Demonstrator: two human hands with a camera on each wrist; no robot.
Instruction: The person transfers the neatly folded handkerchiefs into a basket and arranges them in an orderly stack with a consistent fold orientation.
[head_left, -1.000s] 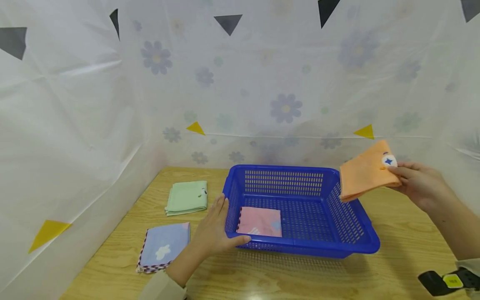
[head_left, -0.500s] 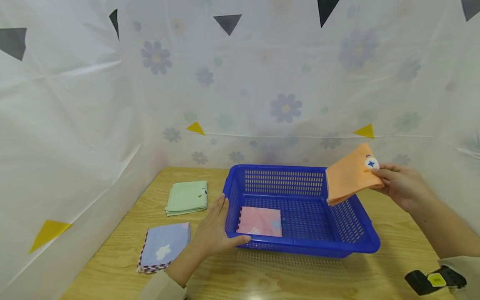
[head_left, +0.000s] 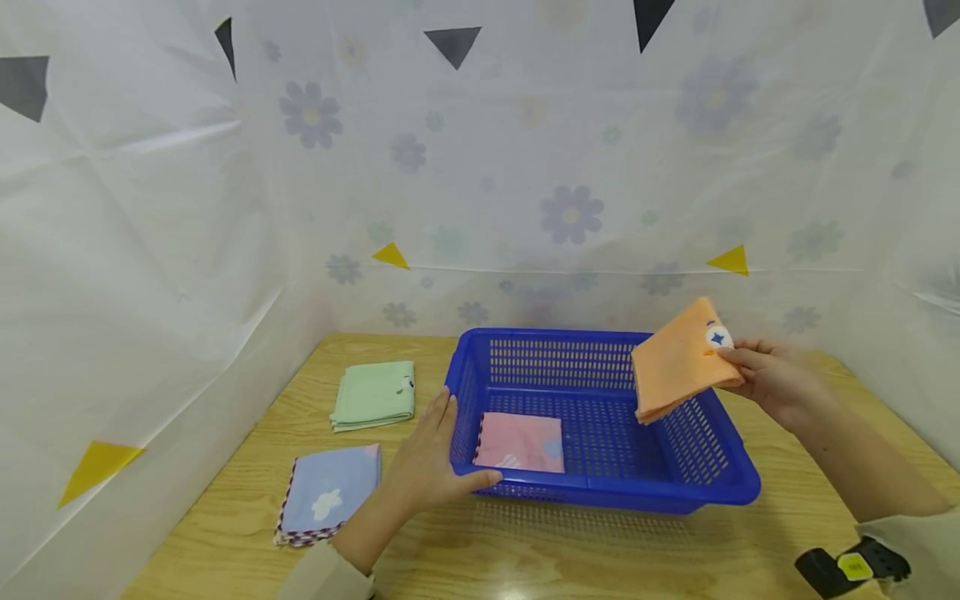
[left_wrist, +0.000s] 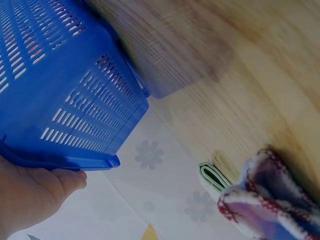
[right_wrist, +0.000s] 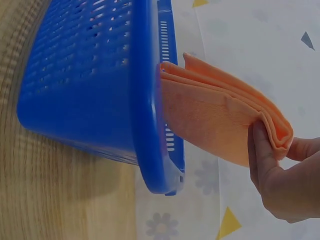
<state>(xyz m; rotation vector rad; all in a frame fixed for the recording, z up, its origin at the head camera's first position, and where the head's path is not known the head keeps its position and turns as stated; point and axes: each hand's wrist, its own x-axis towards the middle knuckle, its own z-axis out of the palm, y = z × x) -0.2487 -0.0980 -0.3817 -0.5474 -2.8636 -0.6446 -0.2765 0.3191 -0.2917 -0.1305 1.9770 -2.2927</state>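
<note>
Right hand (head_left: 783, 383), right of centre in the head view: thumb and fingers pinch a folded orange cloth (head_left: 678, 358) by its right-hand edge, next to a round white patch bearing a blue star. Cloth raised and tilted, overlapping the back right corner of a rectangular blue plastic basket (head_left: 615, 487) with slotted walls. Right wrist view: layered folds gathered between the fingers at lower right, far end meeting the line of the basket rim near the centre; cannot tell whether cloth and rim touch.

Left hand (head_left: 427, 467), lower middle of the head view: laid against the basket's front left corner, fingers extended along the left side, thumb stretched over the front rim. The two hands well apart, basket between them.

Inside the basket, front left: a square folded pink cloth (head_left: 517, 442), dark trim down its left edge, lying flat.

Left of the basket, on the pale wood-grain table (head_left: 585, 558): a folded light green cloth (head_left: 375, 396), and nearer the bottom of the frame a folded light blue cloth (head_left: 330, 492) with a white motif and checked trim, partly behind the left forearm.

Black-and-yellow band (head_left: 855, 567) at the right wrist, lower right. White flower-printed sheeting (head_left: 480, 150) fills the upper frame.
</note>
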